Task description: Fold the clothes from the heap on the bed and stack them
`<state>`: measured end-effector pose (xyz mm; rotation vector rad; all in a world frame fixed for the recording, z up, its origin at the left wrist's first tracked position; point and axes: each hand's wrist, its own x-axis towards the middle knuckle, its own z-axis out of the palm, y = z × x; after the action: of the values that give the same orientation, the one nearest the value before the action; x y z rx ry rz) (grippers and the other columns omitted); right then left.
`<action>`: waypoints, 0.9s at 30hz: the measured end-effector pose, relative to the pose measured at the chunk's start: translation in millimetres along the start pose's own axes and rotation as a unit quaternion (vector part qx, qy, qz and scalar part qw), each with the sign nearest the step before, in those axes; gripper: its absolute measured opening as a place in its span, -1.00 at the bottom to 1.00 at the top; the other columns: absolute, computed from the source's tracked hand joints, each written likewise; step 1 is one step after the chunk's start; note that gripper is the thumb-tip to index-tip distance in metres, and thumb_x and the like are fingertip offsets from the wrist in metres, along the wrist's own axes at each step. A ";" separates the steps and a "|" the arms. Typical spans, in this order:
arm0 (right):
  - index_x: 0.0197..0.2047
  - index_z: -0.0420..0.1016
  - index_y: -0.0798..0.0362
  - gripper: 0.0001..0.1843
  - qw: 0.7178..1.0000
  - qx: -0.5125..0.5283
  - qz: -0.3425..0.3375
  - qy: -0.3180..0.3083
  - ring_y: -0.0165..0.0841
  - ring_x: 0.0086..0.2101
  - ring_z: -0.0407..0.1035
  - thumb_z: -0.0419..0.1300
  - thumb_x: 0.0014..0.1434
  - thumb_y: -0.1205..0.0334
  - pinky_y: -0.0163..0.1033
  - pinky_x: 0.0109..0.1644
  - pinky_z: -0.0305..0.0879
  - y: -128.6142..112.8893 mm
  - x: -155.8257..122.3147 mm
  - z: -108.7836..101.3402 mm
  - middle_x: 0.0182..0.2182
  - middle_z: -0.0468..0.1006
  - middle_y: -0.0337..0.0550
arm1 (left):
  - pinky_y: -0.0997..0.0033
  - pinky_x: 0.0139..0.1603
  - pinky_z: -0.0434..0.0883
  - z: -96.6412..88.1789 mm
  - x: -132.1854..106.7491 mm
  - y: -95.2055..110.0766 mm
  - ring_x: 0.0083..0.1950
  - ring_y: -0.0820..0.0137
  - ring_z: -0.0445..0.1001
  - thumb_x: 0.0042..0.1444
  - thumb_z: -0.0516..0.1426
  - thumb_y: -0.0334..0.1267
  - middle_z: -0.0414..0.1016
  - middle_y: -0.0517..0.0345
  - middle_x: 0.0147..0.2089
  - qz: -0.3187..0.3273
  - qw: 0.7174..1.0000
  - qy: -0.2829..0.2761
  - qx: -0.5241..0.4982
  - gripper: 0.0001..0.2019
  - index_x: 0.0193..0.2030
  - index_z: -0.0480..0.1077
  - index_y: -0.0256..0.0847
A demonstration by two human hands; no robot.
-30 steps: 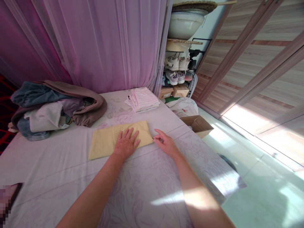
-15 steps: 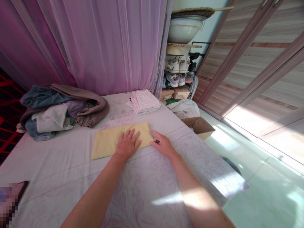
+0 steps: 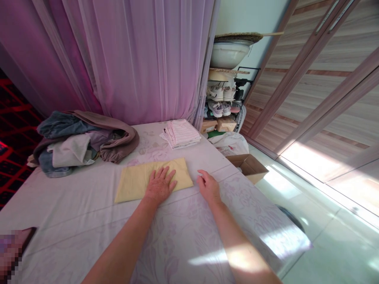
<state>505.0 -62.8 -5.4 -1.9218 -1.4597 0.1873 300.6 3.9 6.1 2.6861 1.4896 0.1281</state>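
A yellow cloth [image 3: 133, 179], folded into a flat long rectangle, lies on the patterned bed cover. My left hand [image 3: 160, 185] rests flat on its middle with the fingers spread. Just off the cloth's right end is my right hand [image 3: 209, 187], its fingers loosely bent and nothing seen in them. A small gap of bed cover shows between that hand and the cloth's edge.
Behind the cloth sits a folded stack of pink-striped fabric [image 3: 181, 134]. A heap of crumpled clothes [image 3: 85, 138] lies at the left. A phone-like object [image 3: 17, 252] is at the lower left. Beyond the right edge stand a cardboard box [image 3: 251, 167] and a shoe rack [image 3: 225, 94].
My right hand has let go of the cloth's right edge and moved a little to the right. My left hand stays flat on the cloth. The camera view has tilted up slightly.
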 end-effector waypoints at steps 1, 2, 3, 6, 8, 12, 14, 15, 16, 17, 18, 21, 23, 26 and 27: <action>0.02 0.46 0.08 -0.61 1.000 0.016 -0.014 0.020 -0.30 -0.24 0.45 -0.05 0.24 0.16 -0.23 -0.10 0.32 -6.8 2.1 1.4 -0.30 0.60 -0.09 | -0.07 0.38 -0.11 0.3 0.7 -0.5 0.43 0.15 -0.02 0.29 -0.13 0.03 0.01 0.07 0.44 0.000 1.000 0.001 -0.005 -0.48 0.35 0.12 0.01; 0.02 0.45 0.08 -0.60 0.998 0.037 -0.032 0.034 -0.31 -0.20 0.44 -0.08 0.25 0.15 -0.23 -0.08 0.33 -15.9 5.6 3.8 -0.22 0.59 -0.06 | -0.08 0.38 -0.11 -0.1 1.9 -1.9 0.43 0.14 -0.03 0.29 -0.14 0.03 0.01 0.07 0.44 0.000 1.000 -0.002 -0.014 -0.48 0.35 0.12 0.01; 0.04 0.43 0.09 -0.58 0.996 0.059 -0.055 0.040 -0.32 -0.16 0.44 -0.11 0.27 0.15 -0.24 -0.05 0.33 -26.9 10.3 7.2 -0.15 0.57 -0.03 | -0.09 0.37 -0.10 -1.3 3.6 -4.5 0.43 0.15 -0.03 0.30 -0.15 0.02 0.01 0.08 0.44 0.001 1.000 -0.011 -0.027 -0.49 0.35 0.12 0.01; 0.15 0.35 0.12 -0.52 0.989 0.086 -0.124 0.008 -0.34 0.02 0.35 -0.17 0.29 0.20 -0.24 0.09 0.28 -64.5 28.4 23.5 0.05 0.47 0.03 | 0.04 0.37 0.00 -9.4 9.5 -21.6 0.43 0.26 0.00 0.34 -0.24 -0.05 0.04 0.07 0.43 0.009 0.996 -0.038 -0.075 -0.49 0.35 0.12 -0.07; 0.22 0.28 0.16 -0.49 0.985 0.047 -0.157 -0.047 -0.33 0.16 0.22 -0.18 0.29 0.23 -0.20 0.22 0.15 -84.8 38.0 37.5 0.17 0.36 0.06 | 0.11 0.37 0.03 -15.6 10.5 -39.8 0.43 0.28 0.01 0.34 -0.27 -0.09 0.05 0.03 0.42 -0.007 0.997 -0.023 -0.078 -0.48 0.35 0.13 -0.15; 0.30 0.19 0.06 -0.46 0.963 -0.098 -0.176 -0.177 -0.15 0.28 0.00 -0.11 0.31 0.09 0.07 0.33 -0.12 -96.8 41.1 62.9 0.31 0.16 0.01 | -0.08 0.36 -0.04 -16.6 1.1 -75.2 0.42 0.13 -0.01 0.32 -0.22 -0.03 0.05 0.01 0.42 -0.106 0.994 0.001 -0.018 -0.45 0.35 0.12 -0.17; 0.31 0.18 -0.02 -0.44 0.954 -0.149 -0.167 -0.198 -0.11 0.29 -0.05 -0.11 0.31 -0.01 0.13 0.33 -0.19 -92.5 38.0 70.5 0.33 0.12 -0.03 | -0.10 0.35 -0.04 -11.3 -5.5 -85.3 0.42 0.10 0.01 0.30 -0.20 0.03 0.06 0.00 0.42 -0.132 0.991 0.004 0.007 -0.43 0.36 0.11 -0.16; 0.31 0.18 -0.04 -0.44 0.953 -0.164 -0.160 -0.199 -0.11 0.30 -0.07 -0.12 0.31 -0.04 0.12 0.33 -0.21 -89.7 36.5 72.7 0.34 0.10 -0.04 | -0.09 0.35 -0.03 -8.4 -8.2 -88.1 0.42 0.09 0.02 0.29 -0.19 0.05 0.07 0.00 0.41 -0.138 0.990 0.010 0.016 -0.42 0.36 0.11 -0.15; 0.32 0.17 -0.05 -0.43 0.952 -0.174 -0.153 -0.198 -0.12 0.30 -0.09 -0.13 0.32 -0.06 0.10 0.33 -0.21 -87.0 35.5 73.8 0.34 0.08 -0.04 | -0.08 0.35 -0.03 -5.8 -10.5 -89.7 0.41 0.09 0.02 0.29 -0.19 0.06 0.08 0.00 0.41 -0.141 0.990 0.017 0.023 -0.41 0.36 0.12 -0.15; 0.32 0.16 -0.06 -0.42 0.953 -0.179 -0.145 -0.197 -0.13 0.31 -0.11 -0.14 0.32 -0.07 0.09 0.33 -0.22 -84.6 35.1 74.0 0.35 0.06 -0.04 | -0.07 0.35 -0.02 -3.9 -12.4 -90.6 0.41 0.09 0.02 0.29 -0.19 0.07 0.09 -0.01 0.41 -0.146 0.989 0.022 0.030 -0.41 0.36 0.12 -0.15; 0.33 0.15 -0.06 -0.42 0.954 -0.181 -0.136 -0.196 -0.14 0.31 -0.12 -0.15 0.32 -0.07 0.07 0.33 -0.22 -82.4 35.3 73.4 0.35 0.05 -0.03 | -0.07 0.35 -0.01 -2.6 -14.0 -91.2 0.41 0.09 0.02 0.29 -0.19 0.07 0.09 -0.01 0.41 -0.154 0.987 0.024 0.034 -0.41 0.36 0.13 -0.15; 0.34 0.13 -0.02 -0.41 0.958 -0.171 -0.115 -0.201 -0.17 0.32 -0.13 -0.15 0.33 -0.06 0.04 0.33 -0.22 -75.3 37.7 67.9 0.36 0.03 0.01 | -0.08 0.32 0.05 -1.5 -19.7 -95.2 0.41 0.08 0.02 0.29 -0.20 0.06 0.07 -0.02 0.41 -0.180 0.983 0.023 0.040 -0.41 0.36 0.12 -0.15; 0.35 0.12 0.01 -0.40 0.960 -0.165 -0.104 -0.202 -0.16 0.32 -0.14 -0.15 0.33 -0.05 0.04 0.33 -0.21 -69.3 39.5 63.0 0.36 0.02 0.03 | -0.07 0.31 0.08 -1.2 -25.2 -100.7 0.42 0.09 0.02 0.29 -0.20 0.05 0.06 -0.04 0.42 -0.186 0.981 0.022 0.039 -0.40 0.36 0.12 -0.19; 0.35 0.11 0.04 -0.38 0.960 -0.168 -0.100 -0.201 -0.15 0.33 -0.14 -0.16 0.33 -0.05 0.05 0.33 -0.19 -59.7 40.5 58.1 0.36 0.00 0.05 | -0.02 0.32 0.10 1.3 -34.1 -109.4 0.42 0.10 0.02 0.28 -0.19 0.04 0.05 -0.06 0.42 -0.183 0.982 0.028 0.038 -0.39 0.36 0.11 -0.24; 0.36 0.10 0.05 -0.38 0.959 -0.170 -0.103 -0.201 -0.15 0.33 -0.14 -0.15 0.33 -0.05 0.05 0.34 -0.18 -57.0 40.4 57.7 0.36 0.00 0.05 | -0.02 0.32 0.11 2.4 -36.5 -111.3 0.42 0.11 0.02 0.28 -0.18 0.04 0.05 -0.06 0.42 -0.183 0.982 0.033 0.039 -0.39 0.36 0.11 -0.25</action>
<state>445.1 5.2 -1.8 -2.0605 -2.0647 0.2548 187.8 31.7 -8.8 2.4301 2.0157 0.1411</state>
